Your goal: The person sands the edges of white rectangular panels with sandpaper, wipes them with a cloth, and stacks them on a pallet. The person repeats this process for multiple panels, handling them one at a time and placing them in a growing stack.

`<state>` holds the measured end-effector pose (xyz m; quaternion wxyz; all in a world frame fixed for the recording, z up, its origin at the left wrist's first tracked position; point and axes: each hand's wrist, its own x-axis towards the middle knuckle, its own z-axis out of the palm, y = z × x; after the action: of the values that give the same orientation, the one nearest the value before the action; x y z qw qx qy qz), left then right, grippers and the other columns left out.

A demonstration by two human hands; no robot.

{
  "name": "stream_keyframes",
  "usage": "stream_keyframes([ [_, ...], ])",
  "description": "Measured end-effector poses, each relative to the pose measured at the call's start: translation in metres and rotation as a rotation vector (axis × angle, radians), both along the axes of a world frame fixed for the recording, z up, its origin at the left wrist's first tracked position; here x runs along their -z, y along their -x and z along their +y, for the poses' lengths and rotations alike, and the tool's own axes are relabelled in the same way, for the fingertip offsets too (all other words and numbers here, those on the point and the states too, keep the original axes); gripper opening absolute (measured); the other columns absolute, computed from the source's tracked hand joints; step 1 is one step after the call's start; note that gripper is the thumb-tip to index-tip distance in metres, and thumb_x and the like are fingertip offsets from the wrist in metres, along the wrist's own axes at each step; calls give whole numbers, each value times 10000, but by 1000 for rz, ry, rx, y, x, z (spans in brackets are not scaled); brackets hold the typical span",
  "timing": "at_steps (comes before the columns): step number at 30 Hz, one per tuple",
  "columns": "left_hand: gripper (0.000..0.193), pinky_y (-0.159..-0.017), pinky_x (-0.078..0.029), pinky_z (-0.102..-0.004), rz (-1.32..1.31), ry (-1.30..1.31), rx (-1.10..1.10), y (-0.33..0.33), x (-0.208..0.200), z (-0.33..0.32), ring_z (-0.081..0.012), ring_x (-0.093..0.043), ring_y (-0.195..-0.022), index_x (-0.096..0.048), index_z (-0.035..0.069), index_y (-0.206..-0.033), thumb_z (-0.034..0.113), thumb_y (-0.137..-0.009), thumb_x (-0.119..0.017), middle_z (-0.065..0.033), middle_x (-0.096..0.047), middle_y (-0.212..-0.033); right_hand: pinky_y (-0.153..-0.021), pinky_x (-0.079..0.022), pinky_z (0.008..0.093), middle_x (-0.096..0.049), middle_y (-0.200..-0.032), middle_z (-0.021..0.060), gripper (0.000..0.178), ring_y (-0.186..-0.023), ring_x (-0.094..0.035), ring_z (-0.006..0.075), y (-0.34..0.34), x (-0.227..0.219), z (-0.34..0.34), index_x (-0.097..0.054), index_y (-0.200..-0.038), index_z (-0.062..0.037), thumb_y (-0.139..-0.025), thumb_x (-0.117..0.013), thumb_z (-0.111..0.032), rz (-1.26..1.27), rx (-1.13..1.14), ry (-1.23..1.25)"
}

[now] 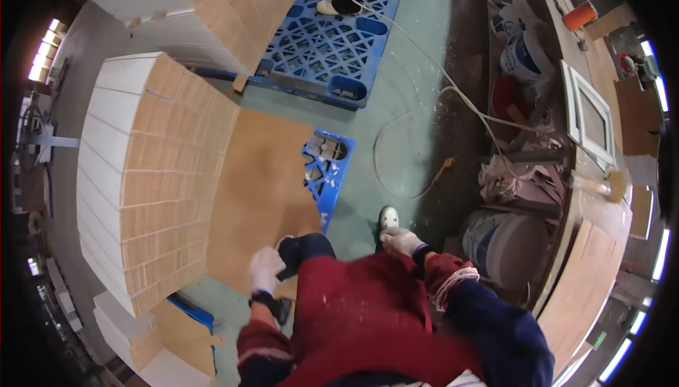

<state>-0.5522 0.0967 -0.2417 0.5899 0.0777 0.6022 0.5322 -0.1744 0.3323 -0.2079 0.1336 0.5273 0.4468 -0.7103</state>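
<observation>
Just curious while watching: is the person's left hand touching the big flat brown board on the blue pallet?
Cannot tell. In the head view the gloved left hand overlaps the brown board's near edge, but contact isn't plain.

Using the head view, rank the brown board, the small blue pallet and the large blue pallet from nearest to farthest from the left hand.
From the left hand:
1. Brown board, lying flat just ahead of the hand.
2. Small blue pallet, ahead and to the right, poking out past the board's edge.
3. Large blue pallet, far ahead, with someone standing on it.

A blue lattice-patterned pallet (327, 40), white-faced tan board stack (152, 175), green floor (410, 111), and red sweater (361, 316).
</observation>
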Motion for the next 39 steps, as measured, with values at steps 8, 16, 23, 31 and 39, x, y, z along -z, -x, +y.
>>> stream_keyframes([
  [8, 171, -601, -479, -312, 114, 634, 454, -133, 28, 50, -152, -584, -697, -596, 68, -891, 234, -884, -556, -36, -601, -785, -824, -503, 435, -664, -919, 151, 240, -938, -636, 334, -173, 111, 36, -681, -929, -99, -837, -541, -270, -457, -681, -373],
  [16, 235, -881, -518, -468, 74, 143, 53, -143, 161, 188, -290, -602, -1016, -570, 23, -1082, 204, -932, -554, -155, -604, -1100, -728, -530, 417, -596, -840, 118, 98, -897, -620, 309, -217, 326, 80, -658, -756, -99, -765, -568, -134, -404, -948, -885],
  [23, 255, -825, -550, -445, -332, 404, -380, -123, 239, 184, -273, -646, -905, -544, -20, -1097, 180, -939, -543, -157, -626, -1043, -864, -472, 406, -600, -1077, 238, 570, -1015, -591, 343, -247, 507, 159, -535, -1085, 61, -794, -649, -417, -803, 380, -320],
  [31, 274, -785, -513, -322, -47, 508, 119, -93, 232, 208, -153, -584, -843, -543, -16, -1098, 202, -934, -569, -82, -591, -1004, -629, -481, 301, -514, -721, 73, 260, -675, -556, 185, -269, 534, 147, -521, -934, 17, -866, -604, -220, -370, 566, -311],
  [39, 337, -821, -508, -308, 145, 332, 551, -78, 104, 301, -142, -589, -889, -584, 48, -1137, 316, -934, -581, -47, -623, -1007, -504, -455, 199, -466, -766, -8, 205, -662, -507, 109, -181, 306, 68, -496, -960, -63, -797, -618, -53, 423, 1146, 160],
])
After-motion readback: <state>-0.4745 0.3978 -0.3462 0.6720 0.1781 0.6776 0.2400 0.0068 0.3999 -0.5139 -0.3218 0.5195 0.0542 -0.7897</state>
